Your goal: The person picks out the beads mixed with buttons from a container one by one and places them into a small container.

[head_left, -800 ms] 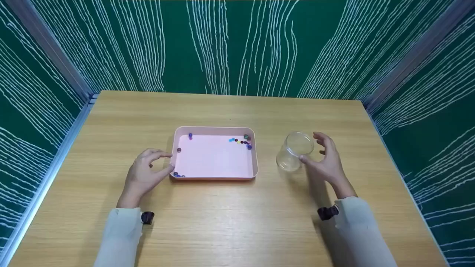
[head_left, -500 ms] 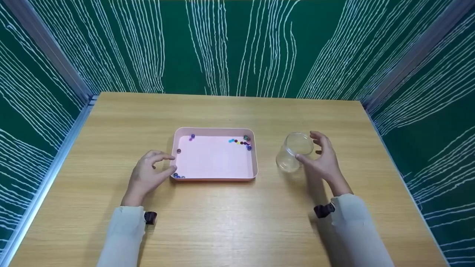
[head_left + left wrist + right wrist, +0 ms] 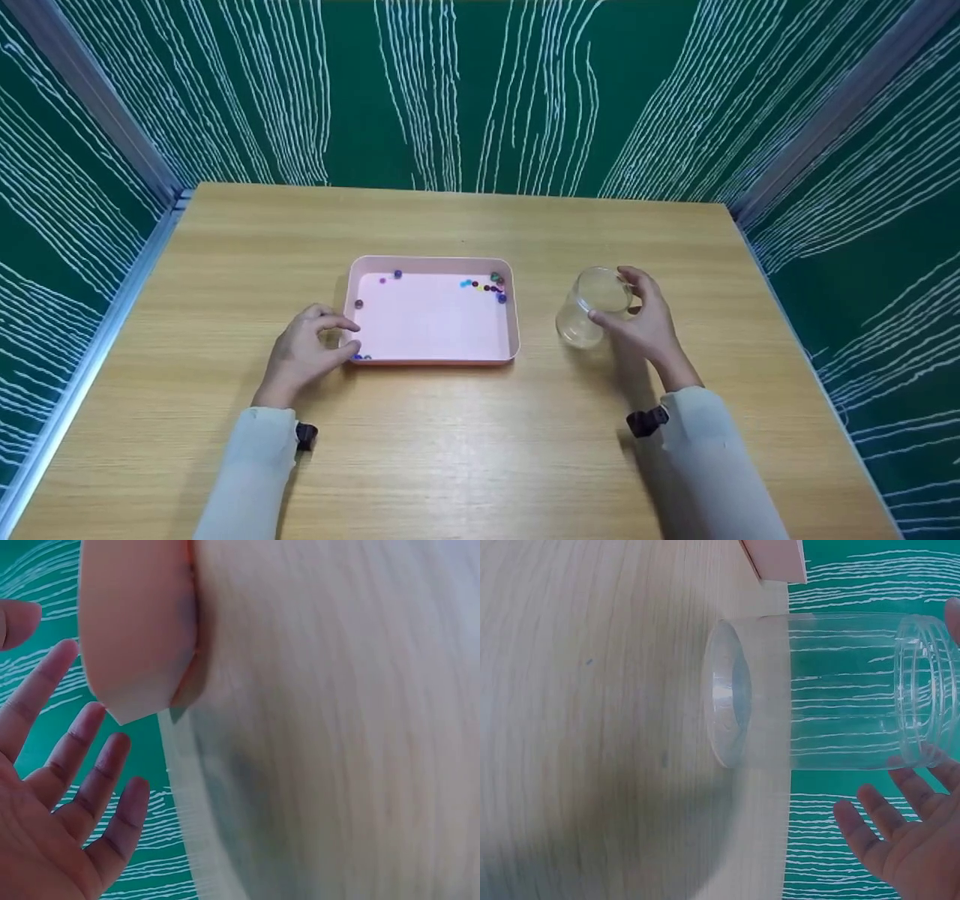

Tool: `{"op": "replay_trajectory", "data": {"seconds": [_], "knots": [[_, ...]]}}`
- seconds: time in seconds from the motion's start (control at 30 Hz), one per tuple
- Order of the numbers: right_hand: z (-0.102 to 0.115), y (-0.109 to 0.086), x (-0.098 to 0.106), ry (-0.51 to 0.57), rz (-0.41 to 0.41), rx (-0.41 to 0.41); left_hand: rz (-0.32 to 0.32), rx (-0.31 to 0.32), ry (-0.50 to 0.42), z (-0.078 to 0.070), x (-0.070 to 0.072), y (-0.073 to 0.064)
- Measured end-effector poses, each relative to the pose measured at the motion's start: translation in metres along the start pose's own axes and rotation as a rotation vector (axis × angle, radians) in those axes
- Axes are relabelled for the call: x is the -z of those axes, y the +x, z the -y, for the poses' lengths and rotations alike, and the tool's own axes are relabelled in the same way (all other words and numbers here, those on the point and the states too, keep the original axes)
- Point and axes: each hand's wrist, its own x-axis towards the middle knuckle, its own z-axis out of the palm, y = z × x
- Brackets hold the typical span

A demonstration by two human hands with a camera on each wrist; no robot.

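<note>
Hands spread: left hand (image 3: 304, 349) at pink tray (image 3: 431, 322), right hand (image 3: 649, 322) around jar (image 3: 832, 694); contact unclear.

The shallow pink tray (image 3: 431, 322) lies flat at the centre of the frame, its long sides running across. Small coloured beads (image 3: 502, 298) cluster in its upper right corner; others sit upper left, along the left wall and lower left, where my left hand (image 3: 306, 351) reaches over the rim. Right of centre, a clear jar (image 3: 581, 321) stands upright, mouth up, my right hand (image 3: 646, 322) about its rim.
</note>
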Motion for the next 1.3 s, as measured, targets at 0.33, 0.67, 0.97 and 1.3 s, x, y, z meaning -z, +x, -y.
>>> {"op": "replay_trajectory", "data": {"seconds": [0.33,0.67,0.97,1.3], "knots": [[-0.003,0.001,-0.002,0.027,-0.008,0.018,-0.019,-0.004,0.047,0.002,-0.003,0.001],[-0.004,0.002,-0.002,0.028,-0.009,0.013,-0.001,0.040,0.104,0.006,-0.005,0.005],[-0.004,0.003,-0.002,0.032,0.002,0.009,0.046,0.093,0.132,0.005,-0.004,0.009],[-0.002,0.001,-0.002,0.056,0.023,0.006,0.140,0.107,0.211,-0.003,0.001,0.015]]}}
